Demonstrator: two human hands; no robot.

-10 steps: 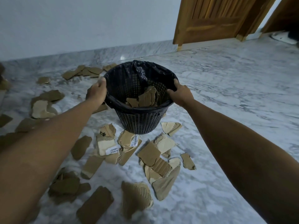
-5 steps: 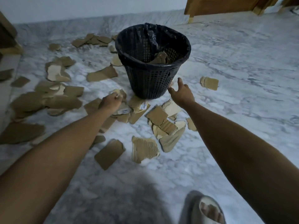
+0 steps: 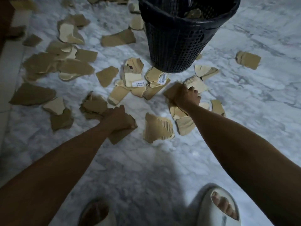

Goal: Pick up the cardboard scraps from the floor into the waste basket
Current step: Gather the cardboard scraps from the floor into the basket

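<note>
A black mesh waste basket [image 3: 175,46] lined with a black bag stands on the marble floor at the top, with a few cardboard scraps inside. Several torn brown cardboard scraps [image 3: 135,77] lie scattered in front and to the left of it. My left hand [image 3: 119,119] is down on the floor, fingers curled on a flat brown scrap [image 3: 120,136]. My right hand [image 3: 185,97] grips a brown scrap [image 3: 171,92] in the pile just in front of the basket. A ribbed scrap [image 3: 158,128] lies between my hands.
My two feet in pale slippers [image 3: 221,207] stand at the bottom edge. A lone scrap [image 3: 248,59] lies to the right of the basket. Dark wooden furniture [image 3: 6,22] borders the far left. Bare marble floor [image 3: 252,103] stretches to the right.
Both hands let go of the basket rim and dropped to the floor. The view tilted down. Each hand has closed on a scrap nearer to me.
</note>
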